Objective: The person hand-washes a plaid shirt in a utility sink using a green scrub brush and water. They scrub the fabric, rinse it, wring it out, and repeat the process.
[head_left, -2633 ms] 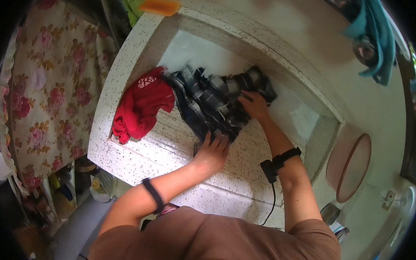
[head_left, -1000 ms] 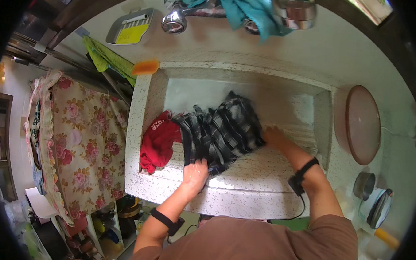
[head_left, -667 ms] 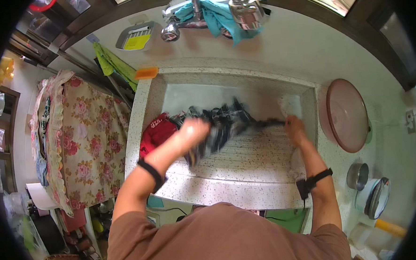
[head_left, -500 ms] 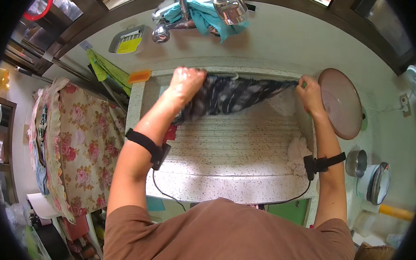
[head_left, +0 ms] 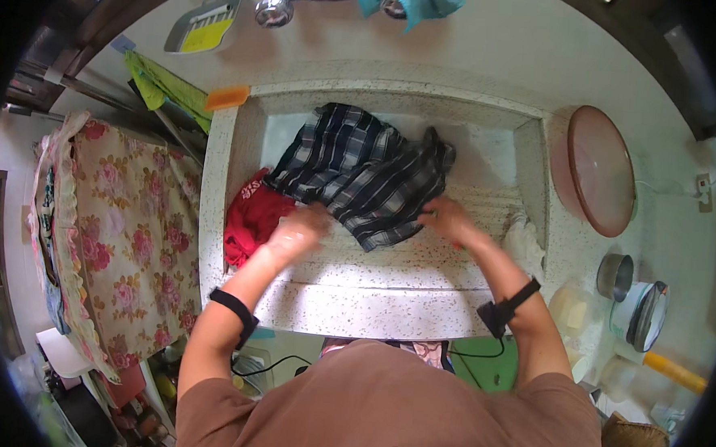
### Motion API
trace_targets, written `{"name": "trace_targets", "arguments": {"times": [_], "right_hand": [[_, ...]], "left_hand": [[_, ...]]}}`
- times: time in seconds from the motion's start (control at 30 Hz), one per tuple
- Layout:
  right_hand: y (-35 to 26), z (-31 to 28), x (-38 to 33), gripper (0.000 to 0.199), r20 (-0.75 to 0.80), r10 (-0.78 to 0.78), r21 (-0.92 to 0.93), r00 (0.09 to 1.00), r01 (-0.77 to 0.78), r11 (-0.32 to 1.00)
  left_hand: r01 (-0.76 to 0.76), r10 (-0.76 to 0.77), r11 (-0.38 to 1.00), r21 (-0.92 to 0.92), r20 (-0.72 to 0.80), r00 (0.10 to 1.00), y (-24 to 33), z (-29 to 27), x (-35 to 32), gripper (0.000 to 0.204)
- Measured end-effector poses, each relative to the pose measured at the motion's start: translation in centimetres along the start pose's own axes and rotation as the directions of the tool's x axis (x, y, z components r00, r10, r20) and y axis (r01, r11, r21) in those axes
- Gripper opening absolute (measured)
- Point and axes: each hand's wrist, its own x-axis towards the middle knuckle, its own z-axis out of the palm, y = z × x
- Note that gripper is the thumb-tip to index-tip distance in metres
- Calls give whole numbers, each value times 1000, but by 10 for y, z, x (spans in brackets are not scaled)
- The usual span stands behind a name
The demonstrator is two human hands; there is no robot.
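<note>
Plaid shirt dropped from stretched-up onto washboard; both hands' grip on hem unclear.

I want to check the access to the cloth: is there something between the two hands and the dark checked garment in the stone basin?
Nothing visible stands between them. The left hand and the right hand both lie at the near edge of the checked garment, touching it. The red cloth lies beside the left hand, not in its way.
</note>
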Motion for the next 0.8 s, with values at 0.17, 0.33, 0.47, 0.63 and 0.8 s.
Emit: {"name": "trace_targets", "arguments": {"times": [0.17,0.33,0.47,0.63,0.8], "right_hand": [[47,40,65,50,-48,44,61,998,-41,997],[45,74,66,57,-116,-208,-464,971,132,876],[-19,95,26,54,-35,-393,-108,919,388,915],[-33,126,35,43,62,-517,-159,854,520,839],[56,50,135,39,-246,-294,-471,924,151,869]], "left_hand": [[-69,68,987,-148,-12,998,61,56,47,47],[1,-8,970,-245,-27,1000,63,52,67,41],[-75,80,988,-138,36,996,81,23,2,28],[121,-133,932,-342,-12,991,88,21,-61,49],[129,-113,900,-416,65,992,82,17,-55,62]]}}
